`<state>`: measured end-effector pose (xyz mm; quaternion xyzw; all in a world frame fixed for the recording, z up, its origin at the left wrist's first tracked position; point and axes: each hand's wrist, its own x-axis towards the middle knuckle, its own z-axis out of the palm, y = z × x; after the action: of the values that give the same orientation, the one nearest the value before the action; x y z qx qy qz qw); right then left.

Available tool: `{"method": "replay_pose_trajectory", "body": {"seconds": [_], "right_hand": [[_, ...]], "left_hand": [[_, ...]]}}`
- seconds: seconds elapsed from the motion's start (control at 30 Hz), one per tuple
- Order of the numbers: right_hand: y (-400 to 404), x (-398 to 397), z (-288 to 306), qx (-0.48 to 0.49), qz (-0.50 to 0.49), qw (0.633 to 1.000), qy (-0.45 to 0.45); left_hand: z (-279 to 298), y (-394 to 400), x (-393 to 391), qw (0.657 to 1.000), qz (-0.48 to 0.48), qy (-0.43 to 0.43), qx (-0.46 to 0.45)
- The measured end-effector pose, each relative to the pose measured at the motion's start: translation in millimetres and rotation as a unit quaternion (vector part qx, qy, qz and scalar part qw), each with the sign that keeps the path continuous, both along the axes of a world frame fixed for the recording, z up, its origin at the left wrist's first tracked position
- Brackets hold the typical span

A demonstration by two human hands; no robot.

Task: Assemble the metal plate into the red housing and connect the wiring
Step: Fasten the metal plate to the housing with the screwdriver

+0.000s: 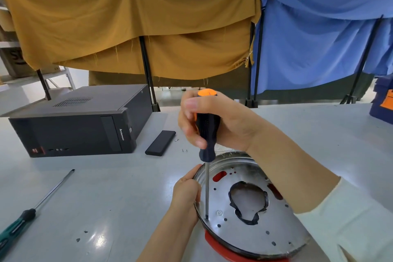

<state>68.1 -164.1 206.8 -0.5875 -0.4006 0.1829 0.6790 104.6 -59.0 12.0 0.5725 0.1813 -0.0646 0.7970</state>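
We judged the step in hand to be fastening the metal plate (251, 215) into the red housing (214, 241), with the wiring not yet visibly dealt with. The plate sat in the housing at the near right of the table (119, 193), tilted, its red rim showing only at the near edge and through slots in the plate. Our right hand (214, 121) held the orange-and-black screwdriver (207, 134) upright, its grip curled round the handle with the thumb across the front, and the shaft ran down to a hole near the plate's left edge, where the tip appeared to sit on a screw, though the screw head was too small to make out. Our left hand (186, 193) steadied the plate's left rim, fingers curled over its edge just beside the shaft. Farther off, small loose screws (184, 150) lay near a black flat case (160, 143), a computer tower (78, 121) stood at the far left, and a green-handled screwdriver (27, 217) lay at the near left. The next move, we reckoned, called for keeping the shaft square to the plate, pressing down while turning, then moving on to another hole with one of the spare screws.
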Motion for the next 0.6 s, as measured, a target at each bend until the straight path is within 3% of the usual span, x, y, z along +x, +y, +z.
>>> {"method": "replay_pose_trajectory", "body": {"seconds": [0.1, 0.27, 0.33, 0.5, 0.6], "right_hand": [[12, -1, -7, 0.023, -0.129, 0.991, 0.02], [15, -5, -17, 0.086, -0.378, 0.921, -0.039], [10, -5, -16, 0.067, -0.346, 0.935, -0.046], [-3, -3, -6, 0.024, -0.093, 0.995, -0.006], [1, -3, -6, 0.024, -0.074, 0.997, 0.012]], "left_hand": [[1, -1, 0, 1.0, 0.013, 0.005, -0.002], [7, 0, -7, 1.0, -0.007, 0.007, 0.024], [8, 1, -7, 1.0, -0.01, 0.007, 0.022], [10, 0, -8, 1.0, -0.008, 0.001, 0.003], [10, 0, -9, 1.0, 0.002, -0.005, -0.003]]}}
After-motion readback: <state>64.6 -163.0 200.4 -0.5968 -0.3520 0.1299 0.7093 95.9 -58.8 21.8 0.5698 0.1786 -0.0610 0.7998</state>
